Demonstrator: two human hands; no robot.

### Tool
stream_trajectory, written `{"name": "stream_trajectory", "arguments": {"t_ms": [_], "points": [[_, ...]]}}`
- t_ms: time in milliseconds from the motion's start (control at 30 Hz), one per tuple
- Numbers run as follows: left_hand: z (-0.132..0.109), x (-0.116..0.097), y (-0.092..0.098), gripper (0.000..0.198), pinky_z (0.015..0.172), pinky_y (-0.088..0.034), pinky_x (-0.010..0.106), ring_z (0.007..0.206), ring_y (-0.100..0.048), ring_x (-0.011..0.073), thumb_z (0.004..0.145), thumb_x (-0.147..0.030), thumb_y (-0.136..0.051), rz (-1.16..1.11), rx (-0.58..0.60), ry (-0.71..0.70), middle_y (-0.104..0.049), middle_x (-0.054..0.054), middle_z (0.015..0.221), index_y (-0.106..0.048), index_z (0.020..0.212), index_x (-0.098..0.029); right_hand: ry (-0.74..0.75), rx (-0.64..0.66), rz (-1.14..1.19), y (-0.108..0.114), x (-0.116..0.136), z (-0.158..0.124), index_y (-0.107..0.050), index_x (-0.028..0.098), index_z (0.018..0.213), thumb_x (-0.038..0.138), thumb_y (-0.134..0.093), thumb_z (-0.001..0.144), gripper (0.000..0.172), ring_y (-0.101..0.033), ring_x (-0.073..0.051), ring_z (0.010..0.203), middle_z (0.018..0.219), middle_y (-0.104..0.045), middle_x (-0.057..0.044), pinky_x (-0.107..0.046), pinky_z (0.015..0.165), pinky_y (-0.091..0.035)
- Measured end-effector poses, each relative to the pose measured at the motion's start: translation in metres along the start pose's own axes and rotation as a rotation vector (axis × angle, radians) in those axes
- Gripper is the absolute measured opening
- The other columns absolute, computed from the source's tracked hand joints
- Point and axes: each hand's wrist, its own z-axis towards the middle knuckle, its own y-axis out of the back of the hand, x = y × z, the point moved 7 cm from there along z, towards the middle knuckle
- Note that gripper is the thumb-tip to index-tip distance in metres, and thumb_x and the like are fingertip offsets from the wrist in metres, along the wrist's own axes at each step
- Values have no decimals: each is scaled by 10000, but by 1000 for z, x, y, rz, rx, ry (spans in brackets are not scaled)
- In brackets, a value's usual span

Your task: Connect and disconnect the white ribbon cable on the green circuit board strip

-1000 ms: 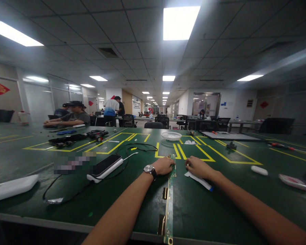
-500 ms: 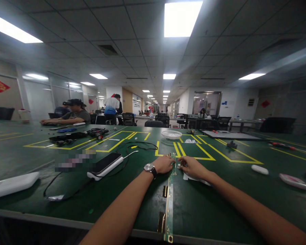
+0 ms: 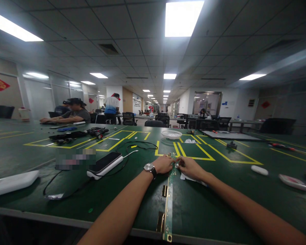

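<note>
L hand (image 3: 164, 164) on PCB strip (image 3: 169, 194), far end, can't tell grip; R hand (image 3: 190, 167) pinches white bit (image 3: 177, 165). I'd guess strip's light, fragile: hold edges.

The green, yellow-lined bench (image 3: 206, 211) carries a narrow circuit board (image 3: 170, 200) near, a white basket (image 3: 171, 135) far and a white oval piece (image 3: 259, 170) right.

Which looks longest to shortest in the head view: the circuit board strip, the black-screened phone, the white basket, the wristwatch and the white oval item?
1. Circuit board strip, partly covered by a hand
2. Black-screened phone
3. White basket
Wristwatch and white oval item: too alike to rank.
</note>
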Motion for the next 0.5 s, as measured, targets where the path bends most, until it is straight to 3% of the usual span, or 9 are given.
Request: {"name": "stream_trajectory", "arguments": {"t_ms": [167,333,500], "points": [[-1,2,0,262,975,-448,380,1120,-564,259,897,-195,-445,-40,23,69,-622,126,1183,-533,1142,-165,68,-7,21,2,2,0,-619,165,1042,181,-572,786,260,-615,-159,763,843,-674,-30,-249,706,-437],[0,7,-2,333,941,-468,364,1102,-579,258,881,-213,-475,-72,7,117,-607,144,1158,-422,1203,-149,93,-31,-26,2,0,2,-574,185,779,175,-584,749,33,-554,-141,679,719,-604,4,-234,635,-386],[-1,7,-3,375,982,-440,372,1162,-550,253,887,-201,-463,-86,-1,103,-584,132,1222,-354,1245,-172,92,-27,-18,1,-3,4,-545,190,697,184,-583,753,68,-533,-129,640,665,-583,18,-230,606,-364]]}}
